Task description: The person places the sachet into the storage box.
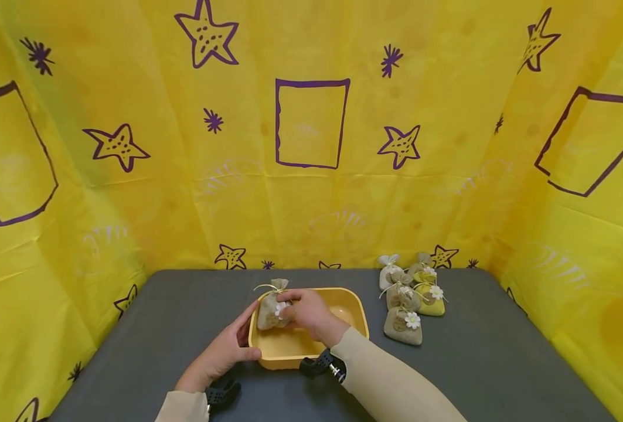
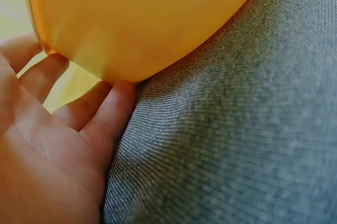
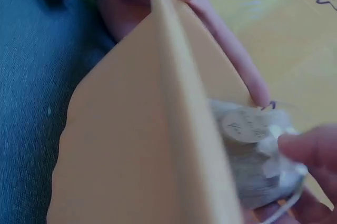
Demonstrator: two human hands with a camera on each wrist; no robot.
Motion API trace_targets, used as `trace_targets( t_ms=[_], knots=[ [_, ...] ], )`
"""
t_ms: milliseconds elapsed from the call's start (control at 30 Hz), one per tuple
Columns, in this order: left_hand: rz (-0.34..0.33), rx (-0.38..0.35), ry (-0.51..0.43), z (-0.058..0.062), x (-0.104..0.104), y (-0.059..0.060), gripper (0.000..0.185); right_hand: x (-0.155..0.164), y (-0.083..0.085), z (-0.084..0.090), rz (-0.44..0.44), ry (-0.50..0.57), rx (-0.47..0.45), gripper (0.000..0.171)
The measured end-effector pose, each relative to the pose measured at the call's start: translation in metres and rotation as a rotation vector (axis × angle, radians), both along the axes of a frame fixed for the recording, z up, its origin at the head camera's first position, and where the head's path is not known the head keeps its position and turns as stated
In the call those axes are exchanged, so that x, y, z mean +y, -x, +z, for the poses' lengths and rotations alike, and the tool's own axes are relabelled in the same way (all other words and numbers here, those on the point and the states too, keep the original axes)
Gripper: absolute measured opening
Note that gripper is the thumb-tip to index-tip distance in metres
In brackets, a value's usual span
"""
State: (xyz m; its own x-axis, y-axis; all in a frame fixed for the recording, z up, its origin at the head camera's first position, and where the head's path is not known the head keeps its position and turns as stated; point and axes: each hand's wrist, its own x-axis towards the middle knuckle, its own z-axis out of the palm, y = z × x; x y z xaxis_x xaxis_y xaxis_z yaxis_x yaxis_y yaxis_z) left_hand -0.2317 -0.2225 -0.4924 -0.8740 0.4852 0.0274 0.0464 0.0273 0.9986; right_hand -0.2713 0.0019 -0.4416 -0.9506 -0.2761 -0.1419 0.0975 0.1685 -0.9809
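A yellow plastic basin point(image 1: 290, 346) stands on the dark table. My left hand point(image 1: 229, 347) holds its left side, thumb by the near corner; in the left wrist view the fingers point(image 2: 105, 111) touch the outer wall. Inside the basin, toward its left end, my right hand point(image 1: 311, 315) grips a small beige cloth sachet point(image 1: 266, 313). The sachet is upright, its gathered neck tied with cord and a white flower on its front. A round label point(image 3: 243, 125) shows on it in the right wrist view, where the right thumb point(image 3: 303, 148) presses near the flower.
Right of the basin lies a group of similar sachets: beige point(image 1: 402, 329), yellow point(image 1: 431, 305) and white point(image 1: 387, 278). A yellow cloth point(image 1: 311, 217) with purple drawings hangs behind and beside the grey tabletop point(image 1: 184, 310).
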Motion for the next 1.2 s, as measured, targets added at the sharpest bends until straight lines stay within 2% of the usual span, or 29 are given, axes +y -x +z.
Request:
trace_targets(
  t_ms=[167, 267, 367, 533, 700, 833, 1033, 1200],
  knots=[
    [-0.001, 0.002, -0.010, 0.000, 0.001, 0.000, 0.103, 0.001, -0.005, 0.003, 0.041, -0.037, -0.012, 0.043],
    [-0.005, 0.005, -0.014, -0.001, 0.002, 0.001, 0.104, 0.006, -0.010, 0.007, 0.034, 0.006, -0.033, 0.043],
    [-0.017, 0.011, -0.011, -0.001, 0.003, 0.001, 0.104, 0.015, -0.018, 0.012, -0.003, 0.103, -0.057, 0.043],
    [-0.034, 0.017, -0.019, -0.002, 0.003, -0.001, 0.106, 0.041, -0.032, 0.025, -0.092, 0.348, -0.060, 0.044],
    [-0.010, -0.003, -0.015, -0.002, 0.002, -0.002, 0.106, 0.078, -0.043, 0.040, -0.159, 0.560, 0.003, 0.040],
    [0.015, -0.024, 0.005, -0.001, 0.003, -0.002, 0.105, 0.113, -0.050, 0.048, -0.238, 0.644, 0.063, 0.035],
    [0.019, -0.032, 0.003, -0.001, 0.006, -0.003, 0.104, 0.174, -0.062, 0.051, -0.284, 0.669, 0.113, 0.039],
    [0.014, -0.008, -0.006, 0.001, 0.006, -0.002, 0.105, 0.223, -0.070, 0.045, -0.253, 0.545, 0.171, 0.037]
  ],
)
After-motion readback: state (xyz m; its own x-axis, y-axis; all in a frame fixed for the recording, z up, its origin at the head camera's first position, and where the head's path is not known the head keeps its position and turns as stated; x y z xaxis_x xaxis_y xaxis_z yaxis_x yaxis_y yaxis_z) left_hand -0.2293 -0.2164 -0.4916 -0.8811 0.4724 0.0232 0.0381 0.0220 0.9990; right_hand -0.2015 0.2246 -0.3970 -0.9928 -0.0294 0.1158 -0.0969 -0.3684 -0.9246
